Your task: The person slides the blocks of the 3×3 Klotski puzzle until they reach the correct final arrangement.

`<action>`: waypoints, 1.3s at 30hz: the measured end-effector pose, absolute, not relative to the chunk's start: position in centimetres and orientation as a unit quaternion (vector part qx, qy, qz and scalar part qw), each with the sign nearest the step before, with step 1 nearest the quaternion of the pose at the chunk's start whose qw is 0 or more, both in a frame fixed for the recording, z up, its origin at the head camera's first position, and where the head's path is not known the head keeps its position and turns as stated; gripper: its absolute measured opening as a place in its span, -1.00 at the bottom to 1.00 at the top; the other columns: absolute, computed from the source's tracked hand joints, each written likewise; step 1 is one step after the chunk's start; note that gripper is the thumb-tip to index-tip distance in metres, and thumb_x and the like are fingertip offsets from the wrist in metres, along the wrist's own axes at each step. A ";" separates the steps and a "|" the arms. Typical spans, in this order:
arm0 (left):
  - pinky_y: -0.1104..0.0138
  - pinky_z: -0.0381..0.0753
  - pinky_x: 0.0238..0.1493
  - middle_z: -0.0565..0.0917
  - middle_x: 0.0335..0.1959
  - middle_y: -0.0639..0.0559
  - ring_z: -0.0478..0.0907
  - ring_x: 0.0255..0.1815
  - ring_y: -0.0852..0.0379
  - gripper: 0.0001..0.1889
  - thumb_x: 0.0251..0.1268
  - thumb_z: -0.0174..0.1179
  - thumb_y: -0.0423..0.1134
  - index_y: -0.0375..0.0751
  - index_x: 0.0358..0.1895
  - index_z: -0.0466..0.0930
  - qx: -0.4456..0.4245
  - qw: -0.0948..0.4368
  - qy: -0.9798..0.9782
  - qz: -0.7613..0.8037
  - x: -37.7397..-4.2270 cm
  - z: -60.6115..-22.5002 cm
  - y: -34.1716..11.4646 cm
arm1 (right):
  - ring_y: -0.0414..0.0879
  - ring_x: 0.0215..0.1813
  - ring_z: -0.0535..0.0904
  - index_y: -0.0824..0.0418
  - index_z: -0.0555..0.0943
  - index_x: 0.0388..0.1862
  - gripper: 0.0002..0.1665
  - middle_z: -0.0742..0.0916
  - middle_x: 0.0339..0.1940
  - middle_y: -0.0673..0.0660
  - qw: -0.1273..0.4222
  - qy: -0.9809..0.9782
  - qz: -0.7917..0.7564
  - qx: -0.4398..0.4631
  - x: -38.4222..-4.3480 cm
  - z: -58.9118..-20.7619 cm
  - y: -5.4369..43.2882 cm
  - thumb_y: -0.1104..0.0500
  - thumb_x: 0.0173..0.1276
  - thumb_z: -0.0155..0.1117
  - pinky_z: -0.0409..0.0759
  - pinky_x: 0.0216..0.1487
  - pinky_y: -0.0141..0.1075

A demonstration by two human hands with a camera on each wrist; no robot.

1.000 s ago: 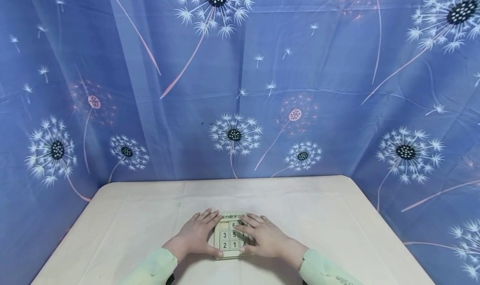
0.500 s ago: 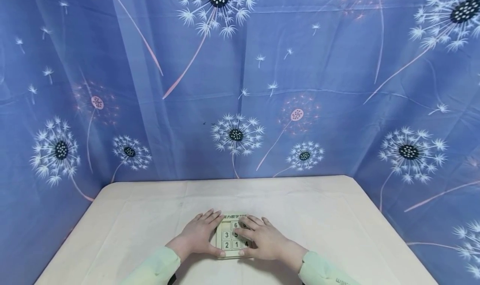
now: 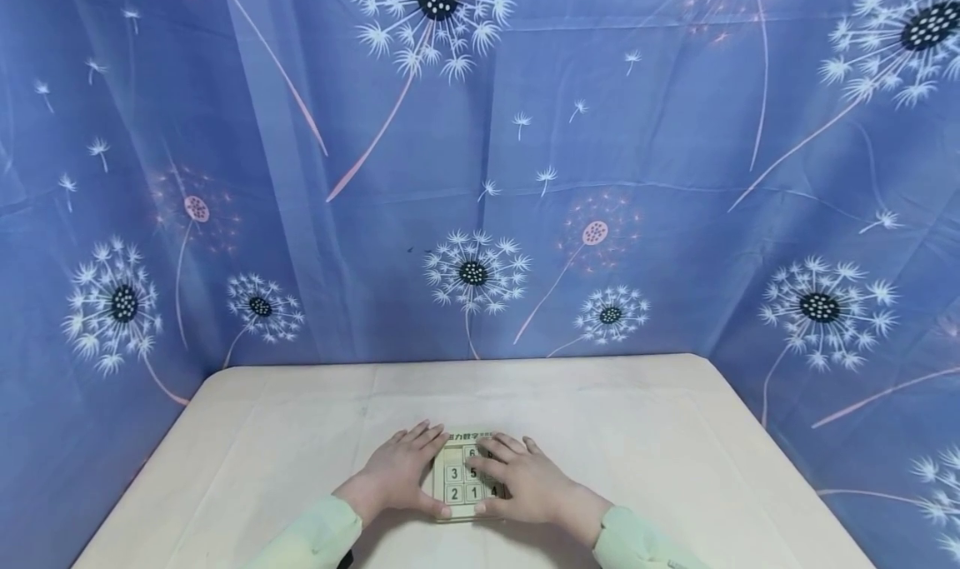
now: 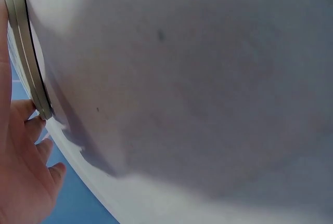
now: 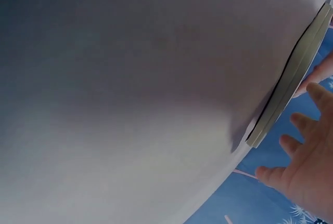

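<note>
A pale sliding number puzzle lies flat on the table, its visible tiles reading 6, 3, 5, 2, 1 and 4, with a bare slot at its upper left. My left hand grips its left side, thumb at the near corner and fingers at the far one. Over the right part is my right hand, index finger across the middle row and thumb by the near edge. The right-column tiles are partly hidden. In the right wrist view the right hand's fingers are spread, some apart from the puzzle's side.
A cream cloth covers the table. Blue fabric with dandelion prints hangs behind and on both sides. Pale green sleeves cover both forearms.
My right index finger has moved slightly nearer, from the top row onto the middle row, covering the 7 tile. The left hand keeps its grip. The head view has shifted a little.
</note>
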State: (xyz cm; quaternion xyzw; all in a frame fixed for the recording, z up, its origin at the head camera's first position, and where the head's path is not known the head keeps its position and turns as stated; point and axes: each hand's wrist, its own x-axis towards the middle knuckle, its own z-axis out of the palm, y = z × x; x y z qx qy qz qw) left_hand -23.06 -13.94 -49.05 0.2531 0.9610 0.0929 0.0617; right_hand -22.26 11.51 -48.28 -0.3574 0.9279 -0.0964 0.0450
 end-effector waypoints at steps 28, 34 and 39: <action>-0.12 0.30 0.62 0.33 0.61 -0.10 0.21 0.65 -0.17 0.23 -0.18 0.46 0.50 -0.18 0.55 0.30 0.243 0.067 0.964 0.085 -22.6 -48.1 -13.6 | 0.23 0.64 0.27 -0.07 0.47 0.50 -0.17 0.40 0.63 0.13 0.062 0.936 -0.110 -0.327 -22.7 -48.5 11.9 -0.44 0.39 0.18 0.27 0.54 0.41; -0.12 0.30 0.62 0.32 0.62 -0.10 0.20 0.66 -0.17 0.24 -0.18 0.45 0.50 -0.18 0.56 0.29 0.241 0.072 0.964 0.086 -22.7 -48.1 -13.6 | 0.24 0.63 0.28 -0.07 0.48 0.48 -0.21 0.42 0.62 0.14 0.062 0.935 -0.114 -0.329 -22.8 -48.4 11.8 -0.41 0.40 0.17 0.28 0.54 0.41; -0.10 0.30 0.62 0.31 0.62 -0.08 0.19 0.66 -0.15 0.24 -0.16 0.44 0.52 -0.16 0.57 0.28 0.237 0.077 0.965 0.084 -22.7 -48.1 -13.7 | 0.24 0.63 0.29 -0.10 0.50 0.47 -0.24 0.43 0.61 0.13 0.059 0.936 -0.114 -0.329 -22.9 -48.3 11.7 -0.40 0.41 0.17 0.29 0.53 0.42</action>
